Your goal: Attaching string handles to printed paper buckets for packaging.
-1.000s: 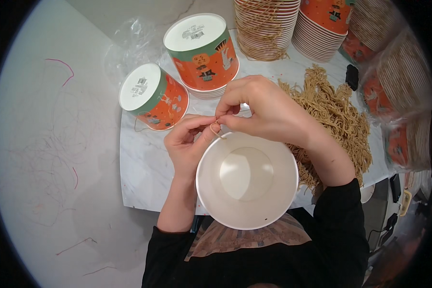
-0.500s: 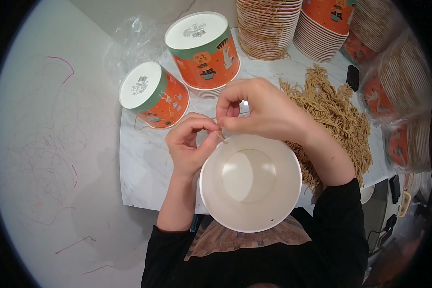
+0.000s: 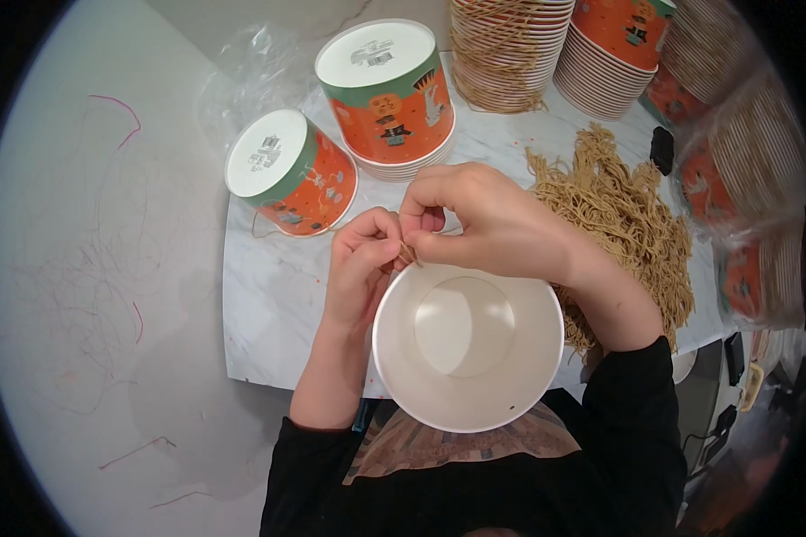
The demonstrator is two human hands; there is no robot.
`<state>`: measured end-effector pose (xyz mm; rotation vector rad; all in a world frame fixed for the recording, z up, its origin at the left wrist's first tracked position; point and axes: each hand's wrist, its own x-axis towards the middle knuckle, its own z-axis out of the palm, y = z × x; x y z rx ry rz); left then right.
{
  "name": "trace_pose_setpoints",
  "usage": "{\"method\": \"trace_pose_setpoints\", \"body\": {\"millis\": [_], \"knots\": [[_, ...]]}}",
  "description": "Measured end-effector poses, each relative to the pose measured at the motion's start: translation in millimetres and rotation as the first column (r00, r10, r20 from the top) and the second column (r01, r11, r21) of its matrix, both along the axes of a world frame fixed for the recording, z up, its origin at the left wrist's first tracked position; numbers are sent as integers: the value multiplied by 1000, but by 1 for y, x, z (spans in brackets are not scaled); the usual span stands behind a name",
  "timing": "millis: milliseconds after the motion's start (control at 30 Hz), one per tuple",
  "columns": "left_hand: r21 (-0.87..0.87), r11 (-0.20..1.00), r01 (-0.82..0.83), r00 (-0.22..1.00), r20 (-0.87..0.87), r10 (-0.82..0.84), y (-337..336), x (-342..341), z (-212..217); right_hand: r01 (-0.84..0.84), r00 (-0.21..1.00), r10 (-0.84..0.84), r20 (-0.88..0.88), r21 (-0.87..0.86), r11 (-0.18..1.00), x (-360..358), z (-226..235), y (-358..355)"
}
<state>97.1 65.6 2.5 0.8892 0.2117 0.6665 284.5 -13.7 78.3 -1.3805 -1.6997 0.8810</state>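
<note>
Over a marbled table's point(image 3: 264, 336) near edge, a bucket point(image 3: 466, 404) is faced mouth-up, long axis along the view; at its far rim, string point(image 3: 409, 254) is pinched by near-closed left hand point(image 3: 363, 264) and right hand point(image 3: 479, 224); beyond, bucket stacks point(image 3: 515, 63) are ranged

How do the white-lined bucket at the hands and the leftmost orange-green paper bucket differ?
The white-lined bucket shows its plain white inside; the orange-green bucket shows its printed outside. The white-lined bucket's mouth faces the camera; the orange-green bucket stands upside down. Both are round.
</note>
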Motion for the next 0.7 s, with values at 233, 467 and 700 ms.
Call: {"method": "trace_pose_setpoints", "body": {"millis": [233, 467, 700], "knots": [[-240, 971, -23, 993, -119, -6, -3, 0, 12, 22, 963, -137, 231, 444, 896, -12, -3, -4], [-264, 964, 13, 996, -78, -35, 1, -5, 12, 27, 896, -274, 350, 573, 819, -18, -1, -8], [-264, 962, -76, 987, -156, 36, 1, -2, 8, -6, 895, -231, 381, 530, 848, -7, 1, -7]]}}
